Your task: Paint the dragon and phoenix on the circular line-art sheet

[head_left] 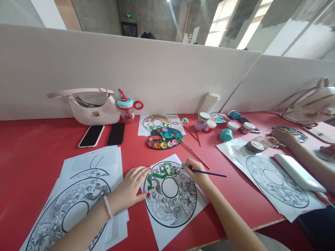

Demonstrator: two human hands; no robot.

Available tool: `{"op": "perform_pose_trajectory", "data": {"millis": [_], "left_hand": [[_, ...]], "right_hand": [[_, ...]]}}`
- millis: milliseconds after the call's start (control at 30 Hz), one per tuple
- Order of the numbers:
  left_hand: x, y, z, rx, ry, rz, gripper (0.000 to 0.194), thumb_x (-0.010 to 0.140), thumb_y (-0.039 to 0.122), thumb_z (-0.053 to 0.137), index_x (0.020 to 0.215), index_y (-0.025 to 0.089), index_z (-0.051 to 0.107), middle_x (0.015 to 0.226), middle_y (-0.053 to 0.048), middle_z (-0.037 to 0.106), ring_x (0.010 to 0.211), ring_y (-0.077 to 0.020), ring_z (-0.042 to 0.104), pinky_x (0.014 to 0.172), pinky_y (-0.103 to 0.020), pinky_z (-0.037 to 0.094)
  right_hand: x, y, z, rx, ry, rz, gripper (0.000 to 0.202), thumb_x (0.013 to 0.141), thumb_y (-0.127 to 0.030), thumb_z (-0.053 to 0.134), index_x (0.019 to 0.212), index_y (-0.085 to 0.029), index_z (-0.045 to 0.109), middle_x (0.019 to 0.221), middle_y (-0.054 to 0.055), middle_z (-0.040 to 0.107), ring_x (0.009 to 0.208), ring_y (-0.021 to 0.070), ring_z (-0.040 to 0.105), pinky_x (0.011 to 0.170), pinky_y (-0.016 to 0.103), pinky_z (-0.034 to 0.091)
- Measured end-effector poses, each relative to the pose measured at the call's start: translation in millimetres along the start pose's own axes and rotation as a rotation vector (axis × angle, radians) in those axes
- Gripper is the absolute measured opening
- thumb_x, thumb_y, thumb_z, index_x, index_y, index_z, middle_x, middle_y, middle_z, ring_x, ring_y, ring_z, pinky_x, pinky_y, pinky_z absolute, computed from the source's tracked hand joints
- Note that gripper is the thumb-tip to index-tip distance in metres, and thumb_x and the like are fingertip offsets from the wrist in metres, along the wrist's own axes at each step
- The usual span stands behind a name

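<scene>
A white sheet (170,209) with a round dragon-and-phoenix line drawing lies in front of me, its upper-left dragon partly green. My left hand (133,184), fingers spread, rests flat on the sheet's left edge. In my right hand (196,170) is a thin dark blue paintbrush (209,172), its tip near the dragon's head at the top of the ring. Just beyond the sheet is a black palette (154,144) with many paint colours, and a red-handled brush (196,154) leans on its right side.
Larger printed sheets (115,223) lie at left, below two phones (91,136), a pink bag (96,113) and a cup (127,109). Paint jars (226,134) stand at back right. Another person's hand (284,136) is over a palette at far right, near a white device (298,170).
</scene>
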State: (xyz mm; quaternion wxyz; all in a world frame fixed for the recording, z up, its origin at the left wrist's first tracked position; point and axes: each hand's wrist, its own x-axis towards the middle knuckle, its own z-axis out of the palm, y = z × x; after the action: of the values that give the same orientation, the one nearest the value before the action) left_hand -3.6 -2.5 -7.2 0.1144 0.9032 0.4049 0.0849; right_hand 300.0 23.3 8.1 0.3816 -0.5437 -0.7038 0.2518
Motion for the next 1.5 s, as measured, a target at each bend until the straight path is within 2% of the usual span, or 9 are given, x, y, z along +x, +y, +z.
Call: {"op": "perform_pose_trajectory", "data": {"millis": [200,633,1133,1500], "left_hand": [[0.0,0.0,0.0,-0.012,-0.031,-0.014,0.072,0.089,0.056,0.046,0.146,0.022,0.018,0.147,-0.006,0.033,0.134,-0.0285,0.030,0.109,-0.047,0.033],[-0.2,-0.8,2.2,0.010,0.008,0.001,0.073,0.089,0.055,0.047,0.147,0.024,0.015,0.146,-0.007,0.035,0.132,-0.0297,0.033,0.107,-0.045,0.035],[0.3,-1.8,3.2,0.022,-0.009,-0.002,0.071,0.090,0.058,0.044,0.146,0.022,0.017,0.148,-0.005,0.032,0.134,-0.0282,0.030,0.108,-0.045,0.034],[0.0,-1.1,2.8,0.033,0.014,0.013,0.072,0.089,0.057,0.046,0.146,0.023,0.018,0.146,-0.006,0.035,0.132,-0.0283,0.033,0.107,-0.044,0.034]], "right_hand": [[1.2,-0.4,1.4,-0.012,0.010,-0.007,0.022,0.071,-0.020,0.044,0.057,-0.021,0.027,0.052,-0.006,0.027,0.049,0.0083,0.026,0.047,0.022,0.024],[3.2,-0.5,7.4,-0.022,0.026,-0.026,0.022,0.073,-0.022,0.044,0.058,-0.021,0.029,0.052,-0.005,0.030,0.049,0.0086,0.029,0.046,0.021,0.025],[1.3,1.8,7.1,-0.002,0.049,-0.032,0.024,0.071,-0.019,0.043,0.057,-0.022,0.023,0.052,-0.006,0.024,0.048,0.0080,0.023,0.045,0.021,0.022],[0.4,0.6,8.7,0.009,0.046,-0.044,0.023,0.072,-0.018,0.044,0.058,-0.022,0.026,0.052,-0.006,0.027,0.048,0.0081,0.025,0.046,0.021,0.023]]}}
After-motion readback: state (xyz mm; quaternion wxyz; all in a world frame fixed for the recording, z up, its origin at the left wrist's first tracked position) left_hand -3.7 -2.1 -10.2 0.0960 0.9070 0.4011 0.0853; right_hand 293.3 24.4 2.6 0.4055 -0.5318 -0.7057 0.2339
